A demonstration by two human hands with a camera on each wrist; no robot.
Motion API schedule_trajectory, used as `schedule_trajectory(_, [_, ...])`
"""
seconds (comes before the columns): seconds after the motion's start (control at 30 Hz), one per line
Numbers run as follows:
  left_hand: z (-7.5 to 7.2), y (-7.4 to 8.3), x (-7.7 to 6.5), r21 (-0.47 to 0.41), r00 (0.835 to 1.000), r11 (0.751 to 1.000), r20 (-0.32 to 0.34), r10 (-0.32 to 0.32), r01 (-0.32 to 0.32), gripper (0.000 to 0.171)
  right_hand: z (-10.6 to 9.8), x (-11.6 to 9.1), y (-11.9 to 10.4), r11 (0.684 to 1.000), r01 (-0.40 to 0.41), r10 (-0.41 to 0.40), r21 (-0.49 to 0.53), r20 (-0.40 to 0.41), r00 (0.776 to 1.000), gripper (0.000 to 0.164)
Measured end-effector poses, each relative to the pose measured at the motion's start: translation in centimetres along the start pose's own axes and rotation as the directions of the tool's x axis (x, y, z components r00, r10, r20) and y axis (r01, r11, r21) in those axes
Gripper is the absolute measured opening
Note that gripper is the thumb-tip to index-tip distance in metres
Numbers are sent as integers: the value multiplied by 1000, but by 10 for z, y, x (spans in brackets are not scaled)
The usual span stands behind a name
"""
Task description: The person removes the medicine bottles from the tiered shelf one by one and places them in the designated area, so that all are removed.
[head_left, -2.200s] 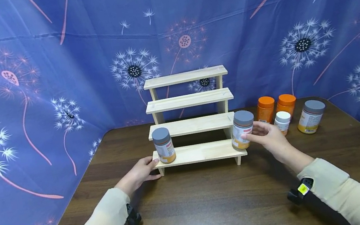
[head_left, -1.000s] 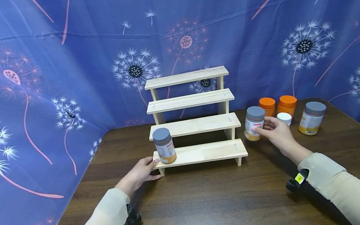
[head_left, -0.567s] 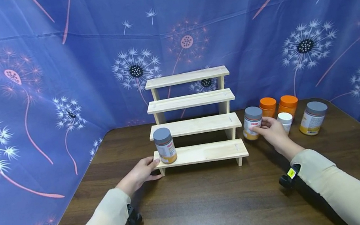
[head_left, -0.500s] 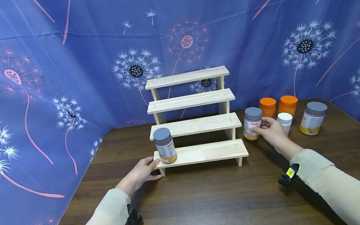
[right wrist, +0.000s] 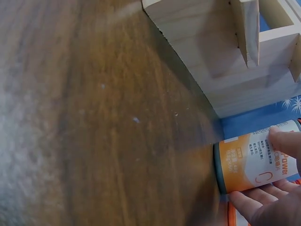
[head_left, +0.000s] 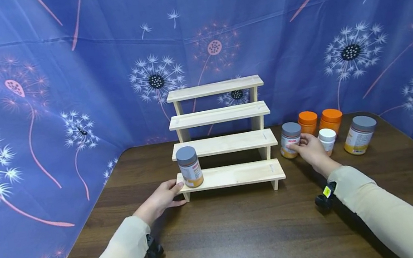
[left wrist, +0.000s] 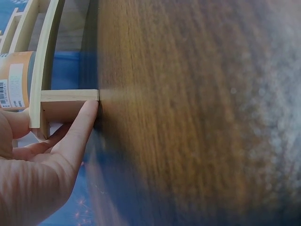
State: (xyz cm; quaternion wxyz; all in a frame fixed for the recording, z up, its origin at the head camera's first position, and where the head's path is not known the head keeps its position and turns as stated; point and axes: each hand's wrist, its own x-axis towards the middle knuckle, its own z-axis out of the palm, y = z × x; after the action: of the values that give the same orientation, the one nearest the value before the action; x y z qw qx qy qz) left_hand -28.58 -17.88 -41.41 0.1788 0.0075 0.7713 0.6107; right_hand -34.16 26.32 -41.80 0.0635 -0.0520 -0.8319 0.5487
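Observation:
A pale wooden four-step display shelf (head_left: pixel 226 144) stands on the dark table. My left hand (head_left: pixel 159 200) grips the left end of its lowest step, thumb on top and fingers by the leg, as the left wrist view (left wrist: pixel 56 160) also shows. Beside that thumb, a grey-lidded supplement bottle (head_left: pixel 190 167) is upright on the lowest step. To the right of the shelf, my right hand (head_left: pixel 313 151) holds a second grey-lidded bottle (head_left: pixel 290 131) upright at the tabletop. In the right wrist view, thumb and fingers lie around its white and orange label (right wrist: pixel 249 153).
Two orange-lidded bottles (head_left: pixel 306 119) (head_left: pixel 330 116) are behind my right hand. A small white-lidded bottle (head_left: pixel 327 137) stands close to that hand, and another grey-lidded bottle (head_left: pixel 359 136) is farther right. A blue dandelion-patterned cloth (head_left: pixel 190 35) hangs behind the table.
My right hand has carried its bottle from the right end of the lowest step rightward, down to the table beside the shelf. The left hand has kept its place.

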Motion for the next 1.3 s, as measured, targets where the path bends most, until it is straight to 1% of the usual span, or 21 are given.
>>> schedule_trajectory(0.2, [0,-1,0,-1,1000,1000,3,0,0,46,0,0,0,1000,-17,17,4,22,1000,70])
schedule_trajectory(0.37, [0,-1,0,-7,1000,1000,-4,-6,6,46,-1,-1,0,1000,-14,13,15,30,999,71])
schedule_trajectory(0.53, [1,1,0,-14,1000,1000,-10,-13,13,46,-3,-4,-6,1000,8,-8,12,24,1000,71])
schedule_trajectory(0.73, [-1,2,0,-17,1000,1000,-5,-3,3,45,-4,-7,-15,999,49,-49,4,12,999,75])
schedule_trajectory(0.83, [-2,1,0,-19,1000,1000,-7,2,-2,45,-4,-9,-16,999,34,-34,13,-9,999,77])
schedule_trajectory(0.97, [0,0,0,-18,1000,1000,-7,7,-8,45,-5,-13,-15,998,29,-27,47,-43,999,74])
schedule_trajectory(1.17, [2,-1,-1,-13,1000,1000,-5,3,-3,45,-5,-20,-14,992,76,-62,97,-138,988,62])
schedule_trajectory(1.3, [2,-1,-1,-14,1000,1000,-9,3,-3,46,-4,-24,-22,988,112,-90,106,-190,978,58])
